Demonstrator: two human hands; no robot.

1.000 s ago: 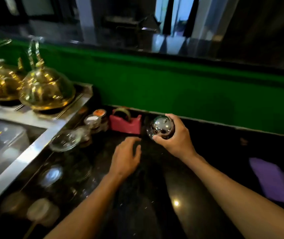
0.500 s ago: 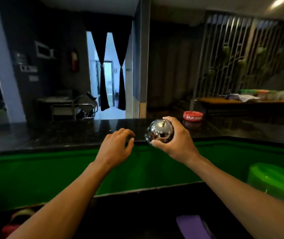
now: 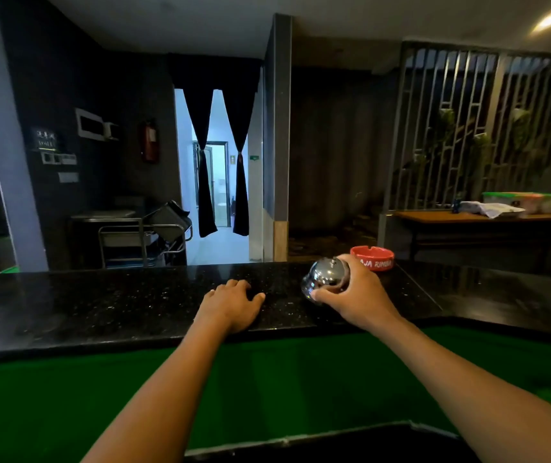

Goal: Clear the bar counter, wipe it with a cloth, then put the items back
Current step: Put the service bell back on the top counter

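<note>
Hands both up at the bar counter [image 3: 117, 302], a black speckled stone top w/ a green front panel [image 3: 267, 379] below it. Right hand [image 3: 356, 297] grips a shiny chrome call bell [image 3: 327, 277] — thumb low on its near side, fingers wrapped round the far side, dome tilted toward the left. Bell's base is at or just above the counter surface; can't tell if it touches. Left hand [image 3: 230, 304] lies palm down on the counter near its front edge, fingers loosely spread & slightly bent, holding nothing, well apart from the bell.

Red ashtray [image 3: 372, 258] w/ white lettering sits on the counter just behind the right hand, near the far edge — part of it hidden by the knuckles.

Beyond the counter: dark room, doorway [image 3: 217, 182] w/ black tied-back curtains [image 3: 205, 162] opening onto a bright corridor, a metal trolley [image 3: 140, 235] to its left, a red fire extinguisher [image 3: 149, 140] on the wall. To the right a slatted screen [image 3: 488, 128] w/ plants behind it, and a wooden table [image 3: 467, 217] carrying a white cloth & some green-lidded containers, too blurred to say more. One ceiling light [image 3: 549, 20] is on, top right.
</note>
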